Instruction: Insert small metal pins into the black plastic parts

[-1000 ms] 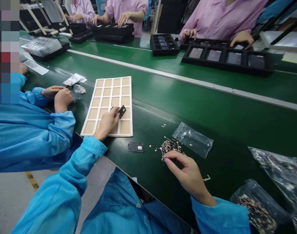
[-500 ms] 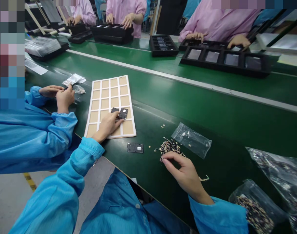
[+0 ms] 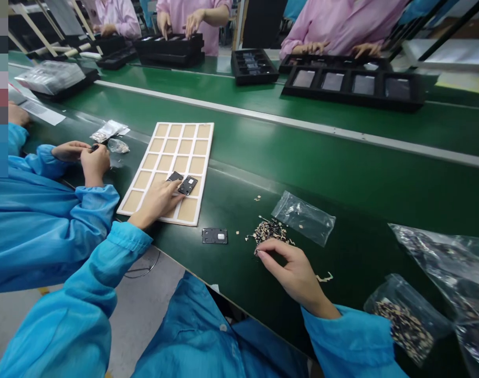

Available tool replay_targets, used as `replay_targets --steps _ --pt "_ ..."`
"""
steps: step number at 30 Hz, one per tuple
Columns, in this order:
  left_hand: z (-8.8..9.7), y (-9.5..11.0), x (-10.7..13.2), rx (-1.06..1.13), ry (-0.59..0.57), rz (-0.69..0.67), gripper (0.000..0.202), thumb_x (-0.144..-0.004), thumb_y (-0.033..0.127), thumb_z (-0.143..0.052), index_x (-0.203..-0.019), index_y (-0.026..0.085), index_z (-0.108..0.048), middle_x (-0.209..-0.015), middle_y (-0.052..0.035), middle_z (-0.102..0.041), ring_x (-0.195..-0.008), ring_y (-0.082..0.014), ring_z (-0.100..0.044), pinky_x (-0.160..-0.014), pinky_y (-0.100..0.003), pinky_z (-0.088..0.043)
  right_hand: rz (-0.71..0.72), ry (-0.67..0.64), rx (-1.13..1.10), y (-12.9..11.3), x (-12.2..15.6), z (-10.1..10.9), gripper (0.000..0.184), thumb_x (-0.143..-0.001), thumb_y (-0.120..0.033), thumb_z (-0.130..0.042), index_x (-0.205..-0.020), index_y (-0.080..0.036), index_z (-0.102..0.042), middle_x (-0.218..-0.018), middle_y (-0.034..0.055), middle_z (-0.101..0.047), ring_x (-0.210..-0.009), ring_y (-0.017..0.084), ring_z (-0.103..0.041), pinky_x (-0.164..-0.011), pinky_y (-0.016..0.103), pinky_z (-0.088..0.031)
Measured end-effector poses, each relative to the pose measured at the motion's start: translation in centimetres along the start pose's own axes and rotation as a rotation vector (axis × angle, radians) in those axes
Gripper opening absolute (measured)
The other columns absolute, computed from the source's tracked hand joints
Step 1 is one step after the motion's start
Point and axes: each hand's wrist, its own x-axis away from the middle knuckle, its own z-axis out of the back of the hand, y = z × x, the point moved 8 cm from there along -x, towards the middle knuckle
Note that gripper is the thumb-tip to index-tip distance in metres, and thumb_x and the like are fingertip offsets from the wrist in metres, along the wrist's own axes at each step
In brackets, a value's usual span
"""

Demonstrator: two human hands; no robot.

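Green worktop (image 3: 239,157) stretches away past the gridded board (image 3: 201,147), with people in pink (image 3: 349,21) at black trays (image 3: 343,96) beyond it and a co-worker's blue sleeve (image 3: 66,220) to its left. On the board's near half, my left hand (image 3: 155,198) has thumb and fingertips close together on a black plate (image 3: 186,187). A second plate (image 3: 174,176) shows just past my forefinger, over the board too; whether either touches it, I can't tell.

A second ago I had the black plate tipped up; now it lies flatter, its pale square facing up, so I judge that face easier to reach. The board has swivelled as well, its near right corner drawn away from the loose plate (image 3: 208,235) to its right, which to my mind means its cells don't sit square to me.

Farther right of the board, my right hand (image 3: 292,268) has stayed at the pile of tiny parts (image 3: 270,231), fingertips pinched narrow; if they grip one, it's too small to be sure.
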Motion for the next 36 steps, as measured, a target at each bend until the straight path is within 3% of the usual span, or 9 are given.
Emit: replay_targets --steps 5,9,13,17,21,25,28,31,36 --pt "4.3 1.2 1.5 0.013 0.167 0.003 0.030 -0.089 0.036 -0.057 -0.114 0.019 -0.059 -0.105 -0.0102 -0.070 -0.097 -0.0262 -0.065 -0.087 -0.039 -0.051 0.007 0.004 -0.008 -0.3 0.0 0.1 0.015 -0.085 -0.027 -0.056 -0.075 -0.021 -0.066 -0.070 0.0020 -0.067 -0.064 0.017 -0.062 -0.060 0.026 -0.050" --pt "7.4 5.8 4.8 0.166 0.348 -0.048 0.021 -0.092 0.036 -0.054 -0.104 0.020 -0.061 -0.098 -0.0079 -0.071 -0.091 -0.0225 -0.066 -0.083 -0.036 -0.053 -0.002 0.006 -0.022 -0.3 0.0 0.2 0.015 -0.085 -0.026 -0.056 -0.075 -0.021 -0.066 -0.071 0.0022 -0.067 -0.065 0.017 -0.062 -0.060 0.026 -0.049" --pt "5.9 13.3 7.1 0.489 0.288 -0.219 0.021 -0.091 0.036 -0.058 -0.102 0.019 -0.062 -0.089 -0.0074 -0.071 -0.079 -0.0185 -0.066 -0.072 -0.030 -0.054 -0.040 0.008 -0.048 0.0 0.1 0.3 0.014 -0.083 -0.027 -0.057 -0.074 -0.021 -0.066 -0.071 0.0028 -0.067 -0.065 0.017 -0.063 -0.061 0.026 -0.049" --pt "2.0 17.3 6.8 0.823 0.041 -0.080 0.028 -0.082 0.039 -0.069 -0.098 0.016 -0.064 -0.083 -0.0054 -0.070 -0.072 -0.0161 -0.063 -0.065 -0.026 -0.052 -0.071 0.045 -0.118 0.5 0.2 0.5 0.013 -0.081 -0.029 -0.060 -0.075 -0.020 -0.066 -0.069 0.0023 -0.067 -0.065 0.017 -0.062 -0.063 0.027 -0.050" --pt "-0.4 18.5 6.2 1.033 -0.181 0.073 0.017 -0.077 0.031 -0.071 -0.084 0.016 -0.068 -0.074 -0.0023 -0.069 -0.064 -0.0131 -0.060 -0.059 -0.023 -0.048 -0.076 0.062 -0.170 0.6 0.4 0.6 0.011 -0.080 -0.027 -0.060 -0.075 -0.020 -0.066 -0.070 0.0014 -0.067 -0.066 0.016 -0.062 -0.063 0.026 -0.049" --pt "-0.7 18.7 5.8 1.190 -0.221 0.148 0.015 -0.077 0.029 -0.066 -0.078 0.014 -0.070 -0.064 -0.0012 -0.066 -0.056 -0.0111 -0.056 -0.053 -0.020 -0.045 -0.058 0.068 -0.194 0.3 0.5 0.8 0.010 -0.080 -0.026 -0.061 -0.075 -0.019 -0.067 -0.070 0.0008 -0.066 -0.065 0.015 -0.060 -0.061 0.025 -0.048" --pt "-0.3 18.8 5.5 1.175 -0.176 0.134 0.013 -0.077 0.027 -0.066 -0.077 0.014 -0.070 -0.064 -0.0015 -0.067 -0.057 -0.0115 -0.059 -0.054 -0.020 -0.047 -0.039 0.056 -0.210 0.0 0.5 0.8 0.011 -0.081 -0.025 -0.060 -0.076 -0.018 -0.067 -0.071 0.0011 -0.066 -0.064 0.014 -0.059 -0.061 0.025 -0.048" --pt "0.3 19.4 5.5 1.085 -0.114 0.020 0.011 -0.081 0.020 -0.062 -0.074 0.014 -0.068 -0.064 -0.0007 -0.068 -0.056 -0.0108 -0.061 -0.053 -0.018 -0.048 -0.023 0.039 -0.213 -0.2 0.4 0.7 0.011 -0.082 -0.024 -0.059 -0.076 -0.018 -0.066 -0.072 0.0016 -0.066 -0.065 0.013 -0.059 -0.061 0.025 -0.048" --pt "4.0 20.4 6.4 0.603 0.298 -0.369 0.008 -0.088 0.012 -0.056 -0.085 0.013 -0.063 -0.075 -0.0049 -0.072 -0.065 -0.0138 -0.067 -0.063 -0.023 -0.051 -0.016 0.042 -0.283 -0.2 0.6 0.9 0.011 -0.082 -0.024 -0.061 -0.088 -0.018 -0.068 -0.079 0.0028 -0.068 -0.068 0.014 -0.061 -0.063 0.025 -0.050"
